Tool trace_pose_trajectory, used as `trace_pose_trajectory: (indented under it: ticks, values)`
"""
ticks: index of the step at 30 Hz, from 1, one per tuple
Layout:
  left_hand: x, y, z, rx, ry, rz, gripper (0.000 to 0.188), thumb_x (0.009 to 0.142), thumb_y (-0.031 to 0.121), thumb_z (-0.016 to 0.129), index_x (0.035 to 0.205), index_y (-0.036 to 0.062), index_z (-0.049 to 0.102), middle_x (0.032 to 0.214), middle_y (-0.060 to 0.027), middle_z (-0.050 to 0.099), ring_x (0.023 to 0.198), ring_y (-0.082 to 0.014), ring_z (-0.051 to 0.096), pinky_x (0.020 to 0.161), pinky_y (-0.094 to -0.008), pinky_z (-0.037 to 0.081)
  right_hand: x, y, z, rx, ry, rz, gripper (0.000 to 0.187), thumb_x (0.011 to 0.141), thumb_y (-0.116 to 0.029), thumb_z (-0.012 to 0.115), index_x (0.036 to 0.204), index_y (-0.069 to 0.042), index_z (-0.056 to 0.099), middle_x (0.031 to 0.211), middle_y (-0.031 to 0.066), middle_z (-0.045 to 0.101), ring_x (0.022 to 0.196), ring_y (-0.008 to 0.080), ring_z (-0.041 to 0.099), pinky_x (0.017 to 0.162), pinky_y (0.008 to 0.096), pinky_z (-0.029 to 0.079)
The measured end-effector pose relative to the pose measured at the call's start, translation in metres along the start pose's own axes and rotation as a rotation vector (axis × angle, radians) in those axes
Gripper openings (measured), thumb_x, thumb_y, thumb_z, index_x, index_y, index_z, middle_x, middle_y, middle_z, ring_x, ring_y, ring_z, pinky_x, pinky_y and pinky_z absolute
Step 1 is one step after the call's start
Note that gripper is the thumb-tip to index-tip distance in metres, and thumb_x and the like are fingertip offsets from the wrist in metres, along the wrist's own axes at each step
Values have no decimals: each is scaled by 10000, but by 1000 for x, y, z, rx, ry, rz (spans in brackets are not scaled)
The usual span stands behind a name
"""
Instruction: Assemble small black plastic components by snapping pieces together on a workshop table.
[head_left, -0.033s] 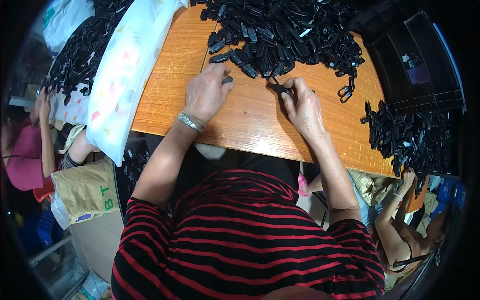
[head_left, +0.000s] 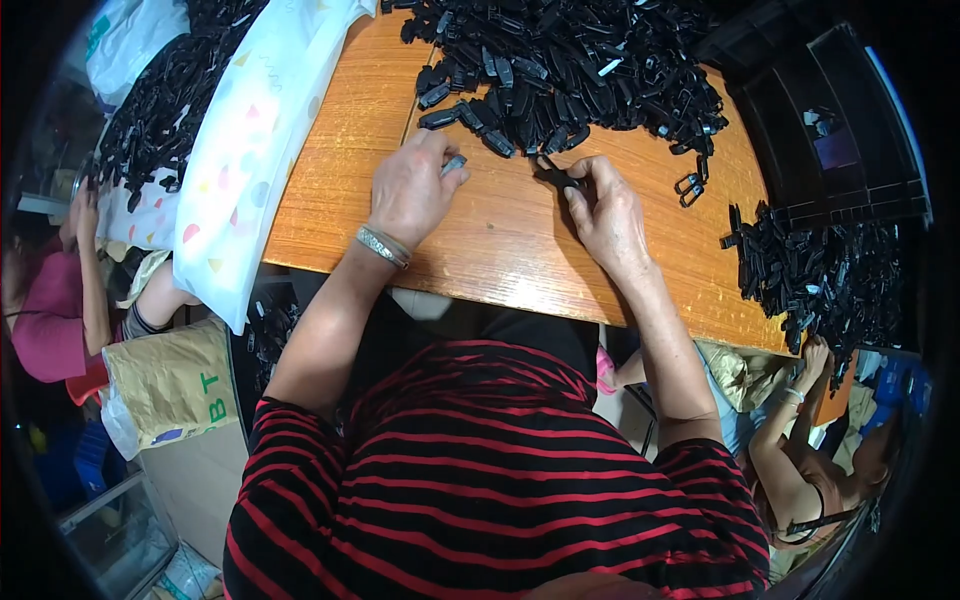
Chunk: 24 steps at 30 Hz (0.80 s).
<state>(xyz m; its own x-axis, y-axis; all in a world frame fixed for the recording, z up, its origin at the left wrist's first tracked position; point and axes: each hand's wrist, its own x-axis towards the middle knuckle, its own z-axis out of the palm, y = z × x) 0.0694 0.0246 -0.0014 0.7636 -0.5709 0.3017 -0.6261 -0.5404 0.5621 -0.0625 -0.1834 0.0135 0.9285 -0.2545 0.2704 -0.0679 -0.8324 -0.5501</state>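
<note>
My left hand (head_left: 412, 182), with a bracelet at its wrist, is closed over the wooden table (head_left: 490, 255). Between its thumb and curled fingers I see a small dark grey plastic piece (head_left: 454, 163). To its right my right hand (head_left: 606, 208) pinches a black plastic buckle-like part (head_left: 558, 177) with thumb and forefinger, its narrow end pointing away from me. The two held pieces are apart. Just beyond both hands lies a big heap of black plastic buckle parts (head_left: 570, 75); one loose buckle (head_left: 690, 187) rests at its right edge.
A white bag with coloured shapes (head_left: 235, 160) hangs over the table's left edge. More black parts (head_left: 815, 270) are piled at the right, below a black crate (head_left: 845, 130). One person (head_left: 60, 300) is at the left, another (head_left: 800, 450) at the lower right.
The part in my right hand has turned slightly, and its narrow end looks broader. A little more of the piece in my left hand shows. Both arms stay in place.
</note>
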Motion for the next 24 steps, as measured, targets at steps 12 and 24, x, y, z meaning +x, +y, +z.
trace_pose_trajectory:
  ticks: [12, 24]
  values:
    - [-13, -3, -7, -147, -81, -23, 258, 783, 49, 728, 1002, 3, 599, 874, -111, 627, 801, -227, 622, 723, -329, 506, -2, -1, -9, 254, 74, 136, 154, 804, 62, 661, 901, -19, 572, 882, 18, 619, 740, 72, 588, 651, 225, 475]
    - [-28, 5, -2, -1284, -189, -401, 305, 906, 37, 637, 1199, 3, 559, 1008, -46, 657, 847, -89, 609, 757, -216, 514, -22, -27, 25, 26, -6, -212, 199, 790, 20, 650, 983, -29, 651, 933, 113, 588, 739, 278, 640, 620, 345, 514]
